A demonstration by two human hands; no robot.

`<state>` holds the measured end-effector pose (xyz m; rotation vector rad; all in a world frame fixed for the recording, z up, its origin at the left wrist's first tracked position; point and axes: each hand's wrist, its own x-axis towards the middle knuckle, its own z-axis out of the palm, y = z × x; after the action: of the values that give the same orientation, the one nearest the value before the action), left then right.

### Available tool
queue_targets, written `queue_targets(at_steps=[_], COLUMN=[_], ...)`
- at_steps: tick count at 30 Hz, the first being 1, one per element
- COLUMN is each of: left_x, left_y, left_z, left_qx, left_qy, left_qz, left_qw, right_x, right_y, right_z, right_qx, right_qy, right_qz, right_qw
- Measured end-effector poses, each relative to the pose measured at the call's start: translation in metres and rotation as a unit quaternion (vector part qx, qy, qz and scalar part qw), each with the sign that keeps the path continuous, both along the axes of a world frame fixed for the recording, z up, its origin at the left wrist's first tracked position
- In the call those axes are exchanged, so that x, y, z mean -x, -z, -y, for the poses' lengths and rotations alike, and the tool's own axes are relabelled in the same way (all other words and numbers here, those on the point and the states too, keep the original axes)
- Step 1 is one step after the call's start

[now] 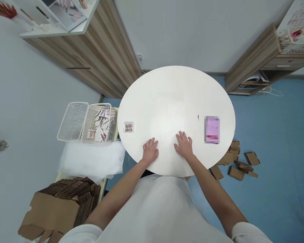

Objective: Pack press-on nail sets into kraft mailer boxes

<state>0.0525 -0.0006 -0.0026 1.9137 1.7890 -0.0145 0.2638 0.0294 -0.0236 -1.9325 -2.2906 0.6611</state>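
Observation:
My left hand [150, 151] rests on the near part of the white oval table [176, 94], fingers spread and nothing held. Farther right, my right hand [184, 145] also lies on the tabletop with its fingers apart. To the left of my left hand, near the table's left edge, sits a small clear tray [128, 127] with rows of dark, shiny pieces that look like false nails. A pink-purple rectangular thing [212, 129], blurred into blocks, lies to the right of my right hand. Close to it is a tiny dark mark or scrap [198, 117].
Left of the table, a white basket [87, 133] holds printed cards or packets, beside its see-through lid [72, 121]. White translucent sheets [91, 158] and stacked flat cardboard boxes [55, 206] lie nearer me. Small cardboard boxes [236, 172] are scattered on the blue floor at right.

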Motion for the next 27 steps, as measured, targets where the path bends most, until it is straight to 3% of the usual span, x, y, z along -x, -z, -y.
queue_targets(at_steps=[6,9,13,16,19,22,24,27], left_x=[0.006,0.022,0.072,0.121,0.160,0.180,0.185,0.186], left_y=[0.006,0.003,0.000,0.005,0.014,0.023,0.025,0.024], left_z=[0.001,0.002,-0.007,-0.024,-0.045,-0.061,-0.067,-0.072], left_qx=[-0.035,-0.064,-0.110,-0.137,-0.102,-0.025,0.002,0.017], left_qy=[0.023,0.027,-0.068,-0.164,-0.262,-0.357,-0.366,-0.340], left_qz=[0.017,0.052,0.097,0.150,0.230,0.313,0.350,0.368], left_qw=[0.999,0.996,0.987,0.965,0.932,0.880,0.862,0.865], right_x=[0.004,0.021,0.075,0.130,0.181,0.218,0.234,0.246], right_y=[-0.008,-0.017,-0.025,-0.028,-0.031,-0.034,-0.035,-0.032], right_z=[0.005,0.007,-0.004,-0.020,-0.037,-0.050,-0.054,-0.055], right_qx=[-0.034,-0.075,-0.073,-0.008,0.098,0.183,0.214,0.228], right_qy=[0.013,0.044,0.057,0.049,0.092,0.158,0.193,0.214], right_qz=[0.024,0.014,-0.050,-0.146,-0.252,-0.344,-0.382,-0.409], right_qw=[0.999,0.996,0.994,0.988,0.958,0.907,0.878,0.857])
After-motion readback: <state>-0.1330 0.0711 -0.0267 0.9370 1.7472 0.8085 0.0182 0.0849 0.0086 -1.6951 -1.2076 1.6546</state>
